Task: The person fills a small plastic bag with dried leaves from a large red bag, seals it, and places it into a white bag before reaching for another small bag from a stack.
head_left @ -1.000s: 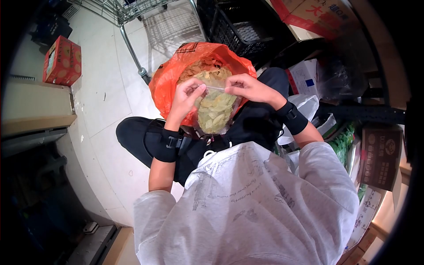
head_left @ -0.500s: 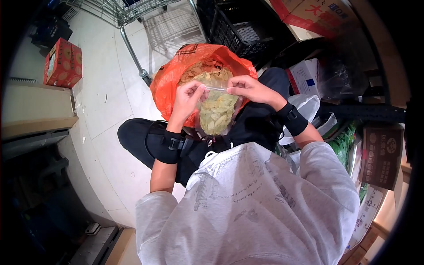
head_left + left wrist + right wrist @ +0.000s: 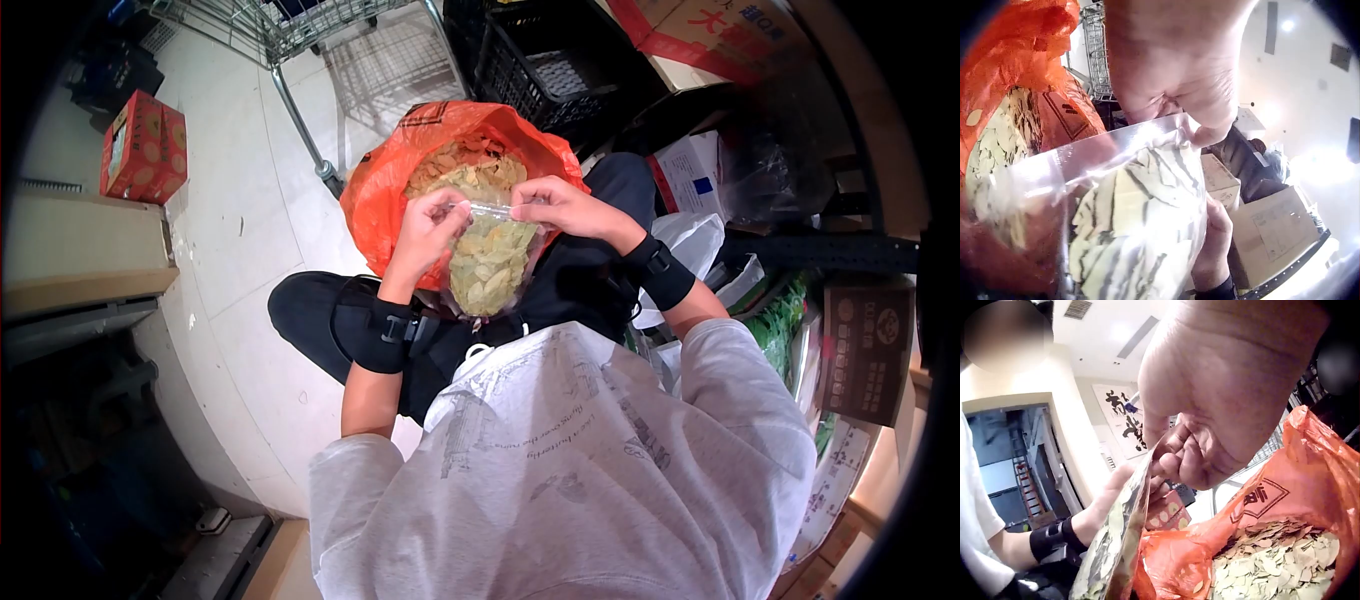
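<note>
A clear plastic bag (image 3: pixel 490 262) filled with pale green dried leaves hangs upright between both hands. My left hand (image 3: pixel 430 238) pinches one top corner, and my right hand (image 3: pixel 575 210) pinches the other. In the left wrist view the clear bag (image 3: pixel 1138 219) has a flat, see-through strip along its top. Behind it stands an orange plastic bag (image 3: pixel 370 215), its mouth wide, with loose dried leaves (image 3: pixel 1279 565) inside. The right wrist view shows the clear bag (image 3: pixel 1113 544) edge-on below my right hand (image 3: pixel 1216 394).
A wire cart (image 3: pixel 330 20) and a black crate (image 3: pixel 545 75) stand beyond the orange bag. At the left is a red box (image 3: pixel 145 148). A white bag (image 3: pixel 680 250), a brown box (image 3: pixel 865 350) and other boxes lie along the right side.
Both hands have moved slightly toward the body with the clear bag, which hangs a little lower. Its top strip shows wider and flatter than before. Both hands keep their pinch.
</note>
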The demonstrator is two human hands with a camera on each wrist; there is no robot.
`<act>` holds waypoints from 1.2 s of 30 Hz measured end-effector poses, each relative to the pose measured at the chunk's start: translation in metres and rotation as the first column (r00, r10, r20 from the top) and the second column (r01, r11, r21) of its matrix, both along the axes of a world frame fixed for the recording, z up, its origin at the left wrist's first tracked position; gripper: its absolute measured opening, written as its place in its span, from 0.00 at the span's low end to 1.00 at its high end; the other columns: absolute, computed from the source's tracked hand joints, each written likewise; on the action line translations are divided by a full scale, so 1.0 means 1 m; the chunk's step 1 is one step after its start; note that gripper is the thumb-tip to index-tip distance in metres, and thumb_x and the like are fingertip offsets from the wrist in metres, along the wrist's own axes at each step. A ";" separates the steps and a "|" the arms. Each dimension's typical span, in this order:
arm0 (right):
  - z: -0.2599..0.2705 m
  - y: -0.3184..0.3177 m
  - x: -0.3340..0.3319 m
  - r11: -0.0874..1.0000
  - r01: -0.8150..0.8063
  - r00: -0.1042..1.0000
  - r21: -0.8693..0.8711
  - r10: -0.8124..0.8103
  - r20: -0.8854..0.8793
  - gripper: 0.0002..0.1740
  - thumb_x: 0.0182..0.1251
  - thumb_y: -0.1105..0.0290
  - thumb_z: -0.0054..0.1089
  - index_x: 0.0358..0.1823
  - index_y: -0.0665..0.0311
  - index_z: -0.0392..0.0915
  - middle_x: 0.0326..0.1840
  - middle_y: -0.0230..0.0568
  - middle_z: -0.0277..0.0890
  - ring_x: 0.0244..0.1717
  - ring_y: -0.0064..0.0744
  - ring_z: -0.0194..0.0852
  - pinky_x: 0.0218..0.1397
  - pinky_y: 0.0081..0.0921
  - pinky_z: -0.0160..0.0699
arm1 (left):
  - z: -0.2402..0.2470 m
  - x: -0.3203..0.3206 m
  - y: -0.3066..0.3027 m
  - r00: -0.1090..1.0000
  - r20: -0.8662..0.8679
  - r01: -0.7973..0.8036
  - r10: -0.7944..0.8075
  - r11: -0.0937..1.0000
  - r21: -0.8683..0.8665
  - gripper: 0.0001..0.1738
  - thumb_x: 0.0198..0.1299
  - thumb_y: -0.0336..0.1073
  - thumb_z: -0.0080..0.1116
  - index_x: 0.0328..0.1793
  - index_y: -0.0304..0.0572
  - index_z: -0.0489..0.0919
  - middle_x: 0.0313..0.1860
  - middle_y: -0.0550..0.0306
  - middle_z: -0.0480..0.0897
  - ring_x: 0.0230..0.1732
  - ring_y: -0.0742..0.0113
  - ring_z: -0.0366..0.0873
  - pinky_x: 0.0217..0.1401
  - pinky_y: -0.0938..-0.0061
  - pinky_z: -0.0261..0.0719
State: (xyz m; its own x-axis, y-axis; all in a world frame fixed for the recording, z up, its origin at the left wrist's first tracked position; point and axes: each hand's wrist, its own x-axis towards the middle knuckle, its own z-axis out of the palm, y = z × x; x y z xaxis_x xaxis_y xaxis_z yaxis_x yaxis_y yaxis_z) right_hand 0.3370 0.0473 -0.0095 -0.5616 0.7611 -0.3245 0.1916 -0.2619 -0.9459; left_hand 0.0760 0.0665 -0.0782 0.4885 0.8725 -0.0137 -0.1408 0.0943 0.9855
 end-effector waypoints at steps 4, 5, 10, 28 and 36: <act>0.000 0.001 0.001 0.999 0.002 1.000 -0.032 -0.002 -0.002 0.13 0.82 0.61 0.60 0.40 0.61 0.79 0.31 0.20 0.70 0.29 0.11 0.65 0.34 0.18 0.64 | -0.005 -0.001 0.002 0.996 0.083 0.017 -0.022 0.998 0.060 0.09 0.72 0.33 0.66 0.41 0.34 0.84 0.30 0.67 0.82 0.30 0.82 0.75 0.33 0.81 0.71; 0.002 0.001 0.001 0.999 -0.003 1.000 -0.042 0.002 -0.010 0.12 0.82 0.61 0.60 0.40 0.61 0.79 0.31 0.20 0.71 0.29 0.11 0.65 0.33 0.17 0.64 | -0.003 -0.001 0.002 0.996 0.083 0.017 -0.022 0.998 0.060 0.09 0.72 0.33 0.66 0.41 0.34 0.84 0.30 0.67 0.82 0.30 0.82 0.75 0.33 0.81 0.71; 0.000 0.001 -0.001 0.999 -0.010 1.000 -0.037 0.010 -0.012 0.12 0.82 0.62 0.61 0.40 0.61 0.79 0.32 0.20 0.71 0.29 0.11 0.65 0.33 0.17 0.64 | -0.003 -0.001 0.000 0.998 -0.053 0.039 -0.033 0.993 0.109 0.09 0.71 0.32 0.65 0.38 0.33 0.84 0.31 0.66 0.79 0.31 0.80 0.74 0.34 0.79 0.69; -0.002 0.003 -0.004 0.944 -0.125 0.992 0.305 0.111 0.064 0.11 0.79 0.66 0.61 0.40 0.66 0.79 0.31 0.27 0.75 0.30 0.19 0.70 0.34 0.25 0.68 | 0.000 0.003 -0.003 0.994 -0.053 0.104 -0.100 0.991 0.083 0.07 0.68 0.30 0.69 0.42 0.31 0.87 0.35 0.65 0.85 0.39 0.79 0.81 0.44 0.78 0.79; 0.020 0.014 -0.023 0.784 -0.283 0.947 0.553 0.135 0.292 0.11 0.73 0.66 0.64 0.38 0.68 0.78 0.24 0.42 0.72 0.25 0.33 0.68 0.32 0.33 0.66 | 0.005 0.007 -0.006 0.991 -0.063 0.125 -0.119 0.988 0.093 0.08 0.69 0.30 0.67 0.42 0.29 0.86 0.35 0.63 0.86 0.39 0.78 0.81 0.46 0.76 0.80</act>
State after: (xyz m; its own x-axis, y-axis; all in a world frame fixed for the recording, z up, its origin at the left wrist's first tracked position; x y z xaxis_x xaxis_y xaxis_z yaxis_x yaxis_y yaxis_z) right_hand 0.3140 0.0613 0.0108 -0.6967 0.7174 0.0033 0.4014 0.3936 -0.8270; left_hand 0.0831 0.0606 -0.0735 0.5923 0.8049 0.0365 -0.0774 0.0117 0.9969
